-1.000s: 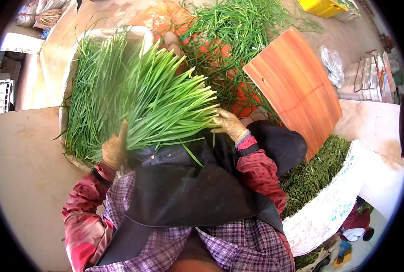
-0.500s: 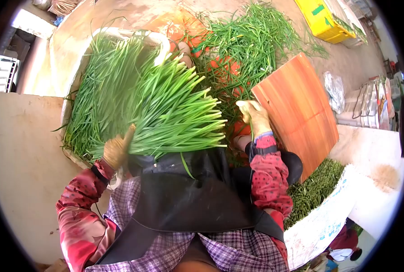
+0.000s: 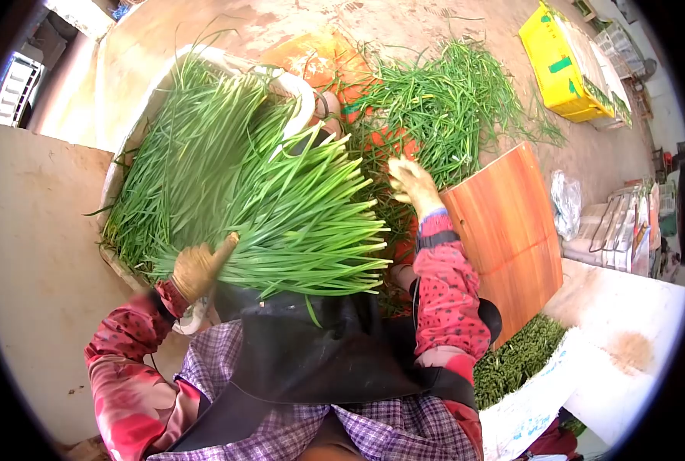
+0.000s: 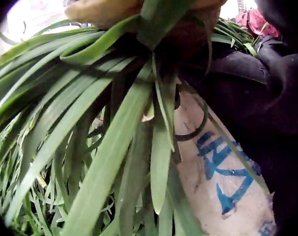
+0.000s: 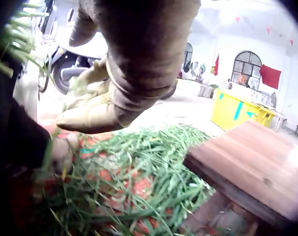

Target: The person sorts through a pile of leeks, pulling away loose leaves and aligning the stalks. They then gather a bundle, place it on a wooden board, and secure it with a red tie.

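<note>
A white-rimmed container [image 3: 113, 188] full of long green leaves stands at the person's left, beside the black apron [image 3: 312, 353] spread over the lap. The bundle of garlic chives [image 3: 304, 223] lies across the container and the near edge of the apron, its pale cut ends fanned toward the person's right. A reddish wooden board [image 3: 504, 242] slants at the right, and beyond its far end loose green leaves [image 3: 454, 107] are heaped on the floor. Farther off sits a yellow crate [image 3: 551, 69] with green patches. Both hands are gloved: the left hand [image 3: 194, 270] grips the leafy side of the bundle, its thumb lying over the leaves; the right hand [image 3: 413, 184] hovers between bundle and board, half open with fingers loosely bent, and whether it has a stray leaf is too blurred to tell.
</note>
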`<state>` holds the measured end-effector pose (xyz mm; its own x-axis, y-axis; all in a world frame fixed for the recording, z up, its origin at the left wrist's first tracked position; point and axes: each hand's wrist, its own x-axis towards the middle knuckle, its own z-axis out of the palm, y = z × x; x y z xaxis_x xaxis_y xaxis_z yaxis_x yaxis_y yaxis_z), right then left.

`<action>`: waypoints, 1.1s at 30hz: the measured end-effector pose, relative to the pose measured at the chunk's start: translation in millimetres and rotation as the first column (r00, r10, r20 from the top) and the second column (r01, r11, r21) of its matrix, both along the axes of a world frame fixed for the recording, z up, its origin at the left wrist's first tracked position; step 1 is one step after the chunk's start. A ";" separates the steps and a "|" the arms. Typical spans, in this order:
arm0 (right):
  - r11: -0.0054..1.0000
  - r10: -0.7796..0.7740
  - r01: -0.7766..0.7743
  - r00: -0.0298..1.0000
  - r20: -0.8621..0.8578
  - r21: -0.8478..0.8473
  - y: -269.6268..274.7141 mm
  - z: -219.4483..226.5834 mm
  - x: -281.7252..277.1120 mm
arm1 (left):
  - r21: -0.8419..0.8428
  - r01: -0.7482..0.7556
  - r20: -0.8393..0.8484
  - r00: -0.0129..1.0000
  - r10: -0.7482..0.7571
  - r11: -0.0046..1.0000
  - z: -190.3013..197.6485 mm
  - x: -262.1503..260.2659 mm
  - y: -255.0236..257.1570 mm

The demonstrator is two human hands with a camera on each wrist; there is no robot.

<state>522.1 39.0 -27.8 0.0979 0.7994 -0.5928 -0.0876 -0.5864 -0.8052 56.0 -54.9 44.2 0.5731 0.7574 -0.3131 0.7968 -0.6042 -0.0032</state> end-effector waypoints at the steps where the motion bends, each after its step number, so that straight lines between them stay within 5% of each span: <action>1: 0.998 0.065 -0.064 0.996 -0.057 0.025 15.3 14.8 -16.1 | 0.013 0.012 0.001 1.000 -0.012 1.000 0.3 0.1 2.5; 2: 0.990 0.131 -0.126 0.986 -0.107 0.056 33.0 22.9 -30.6 | 0.028 0.024 0.008 1.000 -0.024 0.999 -0.2 2.2 6.2; 4: 0.857 0.384 -0.348 0.923 -0.022 0.380 67.0 -10.2 -56.7 | 0.032 0.067 0.044 0.997 -0.068 0.997 7.2 6.8 14.2; 6: 0.757 0.580 -0.475 0.805 -0.128 0.449 73.2 -37.9 -61.6 | 0.025 0.089 0.051 0.995 -0.090 0.996 10.4 7.2 17.8; 7: 0.891 0.423 -0.326 0.849 -0.317 0.315 62.6 -23.3 -59.7 | 0.015 0.091 0.047 0.995 -0.092 0.996 9.7 6.3 18.8; 9: 0.973 0.228 -0.205 0.936 -0.270 0.110 52.8 -33.1 -45.7 | 0.022 0.109 0.092 0.990 -0.110 0.994 11.6 8.7 25.2; 12: 0.984 -0.179 0.169 0.861 -0.476 -0.065 62.2 -74.6 -2.8 | 0.030 0.149 0.086 0.985 -0.151 0.988 15.0 18.9 34.8; 13: 0.988 -0.141 0.152 0.893 -0.427 -0.009 69.7 -59.3 -4.2 | 0.040 0.167 0.080 0.982 -0.170 0.985 12.4 16.5 36.3; 16: 0.986 0.125 -0.159 0.892 -0.435 -0.044 102.4 -11.0 -39.3 | 0.013 0.186 0.088 0.978 -0.187 0.982 11.6 16.3 42.6; 18: 0.773 0.578 -0.634 0.705 -0.412 -0.002 124.8 -36.7 -55.1 | -0.012 0.187 0.067 0.980 -0.185 0.982 11.1 13.1 44.0; 19: 0.530 0.841 -0.834 0.540 0.038 0.152 131.6 -44.2 -64.1 | -0.037 0.195 0.062 0.979 -0.192 0.980 9.2 11.2 43.6; 20: 0.510 0.730 -0.826 0.563 0.388 0.239 134.7 -50.9 -54.9 | -0.031 0.199 0.070 0.978 -0.197 0.979 6.9 10.2 43.2; 22: 0.375 0.187 -0.859 0.438 0.879 0.349 137.5 -51.5 -23.1 | 0.028 0.190 0.118 0.974 -0.192 0.981 11.3 18.4 45.2; 23: 0.758 0.340 -0.509 0.842 0.419 0.407 123.3 -44.7 4.7 | -0.007 0.173 0.121 0.978 -0.171 0.985 6.5 17.4 43.9; 24: 0.984 0.143 -0.122 0.975 -0.168 0.130 104.9 -39.1 29.2 | -0.001 0.159 0.131 0.979 -0.158 0.987 3.3 16.0 41.5; 25: 0.986 0.130 -0.110 0.978 -0.164 0.125 86.5 -45.4 37.9 | 0.003 0.150 0.142 0.979 -0.149 0.989 0.8 14.6 39.9; 26: 0.968 0.244 -0.251 0.903 -0.353 0.029 73.5 -70.3 50.1 | 0.011 0.145 0.155 0.977 -0.144 0.989 -1.3 15.3 40.1; 28: 0.919 0.222 -0.318 0.906 -0.360 -0.233 21.4 -38.0 24.7 | -0.049 0.106 0.168 0.981 -0.096 0.993 4.1 20.1 41.0; 30: 0.872 0.289 -0.463 0.750 -0.594 -0.159 -20.6 -67.2 6.3 | -0.074 0.050 0.208 0.977 -0.034 0.996 7.3 26.1 36.0; 32: 0.887 0.444 -0.460 0.874 -0.200 -0.043 -37.3 -24.3 -21.0 | -0.144 -0.015 0.167 0.985 0.039 0.990 2.2 20.6 29.0; 33: 0.921 0.388 -0.379 0.872 -0.297 0.089 -36.6 -48.5 -19.0 | -0.184 -0.056 0.163 0.983 0.087 0.981 0.7 18.1 24.4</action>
